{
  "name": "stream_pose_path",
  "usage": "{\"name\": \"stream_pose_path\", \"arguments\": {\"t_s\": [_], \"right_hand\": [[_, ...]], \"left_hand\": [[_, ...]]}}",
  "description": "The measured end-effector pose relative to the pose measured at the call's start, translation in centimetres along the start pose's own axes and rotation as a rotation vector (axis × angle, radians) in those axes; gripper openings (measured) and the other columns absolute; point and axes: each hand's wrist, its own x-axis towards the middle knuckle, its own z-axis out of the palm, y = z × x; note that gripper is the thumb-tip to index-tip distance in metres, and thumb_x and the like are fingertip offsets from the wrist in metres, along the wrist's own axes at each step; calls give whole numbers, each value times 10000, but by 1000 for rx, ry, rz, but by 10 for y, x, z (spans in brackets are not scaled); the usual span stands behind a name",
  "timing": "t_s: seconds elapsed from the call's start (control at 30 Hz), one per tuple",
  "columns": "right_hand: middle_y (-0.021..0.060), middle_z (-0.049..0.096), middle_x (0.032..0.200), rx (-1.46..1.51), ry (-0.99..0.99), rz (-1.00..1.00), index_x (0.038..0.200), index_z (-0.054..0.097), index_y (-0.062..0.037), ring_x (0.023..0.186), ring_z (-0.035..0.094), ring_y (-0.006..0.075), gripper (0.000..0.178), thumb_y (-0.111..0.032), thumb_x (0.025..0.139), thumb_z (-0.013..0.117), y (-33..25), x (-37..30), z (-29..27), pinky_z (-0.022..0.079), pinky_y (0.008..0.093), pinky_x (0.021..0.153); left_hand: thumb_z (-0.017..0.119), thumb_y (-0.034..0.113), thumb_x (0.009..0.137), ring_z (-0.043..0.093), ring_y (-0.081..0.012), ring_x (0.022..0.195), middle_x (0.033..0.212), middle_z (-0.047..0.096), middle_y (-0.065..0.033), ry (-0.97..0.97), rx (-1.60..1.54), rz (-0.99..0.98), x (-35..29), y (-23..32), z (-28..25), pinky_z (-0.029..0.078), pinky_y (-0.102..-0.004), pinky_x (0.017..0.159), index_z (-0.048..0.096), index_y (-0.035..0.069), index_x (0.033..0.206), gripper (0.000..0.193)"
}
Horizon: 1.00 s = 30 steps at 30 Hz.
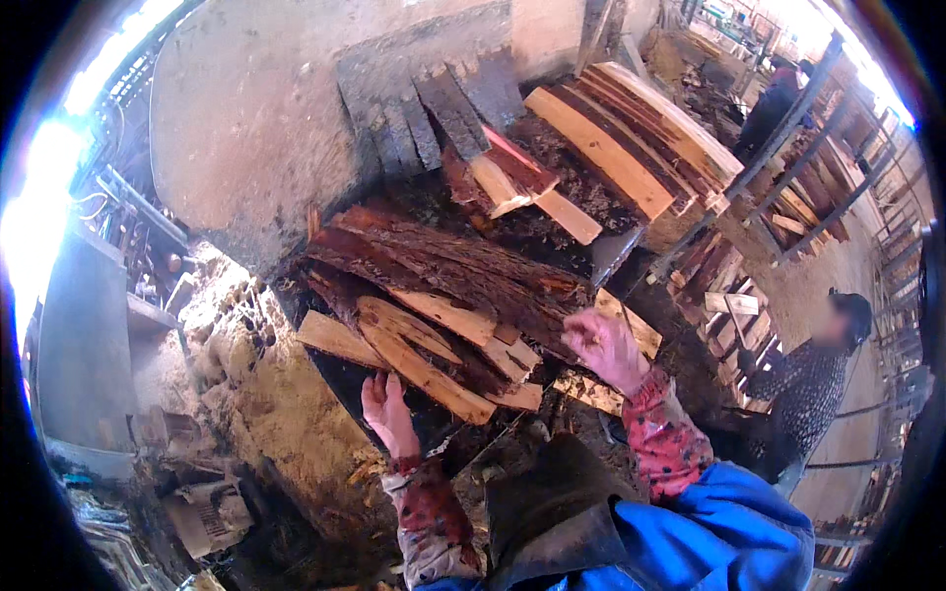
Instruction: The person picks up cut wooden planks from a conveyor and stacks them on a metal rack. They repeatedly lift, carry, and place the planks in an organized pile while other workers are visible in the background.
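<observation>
A heap of rough, bark-edged wood slabs lies in front of me, dark bark on top. Pale split boards stick out on its near side. My left hand is beside the near left ends of these boards, fingers spread and apart, holding nothing. At the right end of the heap is my right hand, its fingers curled in close to the bark slab's end. Whether something is between those fingers cannot be made out. Both forearms wear red patterned sleeves.
Behind the heap stand a large grey panel and a stack of long sawn boards. Sawdust is piled at left, near a motor-like machine. A person in a dark cap is at right; another person is farther back.
</observation>
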Motion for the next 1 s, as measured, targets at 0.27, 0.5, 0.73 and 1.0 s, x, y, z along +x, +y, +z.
{"name": "stream_pose_path", "arguments": {"t_s": [0.27, 0.5, 0.73, 1.0], "right_hand": [[175, 564, 1078, -153, -78, -95, 1088, 569, -9, 1004, 562, 327, 415, -302, 805, 651, 29, 89, 21, 464, 389, 857], [230, 508, 1201, -500, -332, 127, 1265, 483, 0, 1112, 489, 363, 774, -608, 791, 543, 75, 141, 73, 397, 420, 964], [262, 494, 1116, -384, -447, 124, 1157, 521, 37, 1071, 501, 393, 907, -738, 685, 543, 37, 109, 97, 438, 461, 893], [261, 438, 1195, -274, -296, 85, 1281, 385, 74, 1126, 449, 399, 843, -545, 763, 628, -26, 30, 102, 394, 451, 945]], "left_hand": [[586, 39, 859, 562, -114, 897, 1035, 612, -65, -145, 0, 97, 19, 25, 59, 444, -239, 797, 504, -50, 1172, 336], [652, 106, 838, 554, -113, 885, 1045, 595, -55, -89, -78, -57, 34, 8, 77, 457, -246, 778, 499, -31, 1174, 393], [661, 92, 828, 572, -137, 877, 1063, 596, -71, -133, -49, -21, 38, -1, 58, 477, -276, 781, 502, -28, 1167, 393], [646, 151, 861, 561, -128, 908, 1063, 595, -64, -166, 94, -40, 35, 24, 15, 460, -262, 798, 483, -30, 1212, 427]]}}
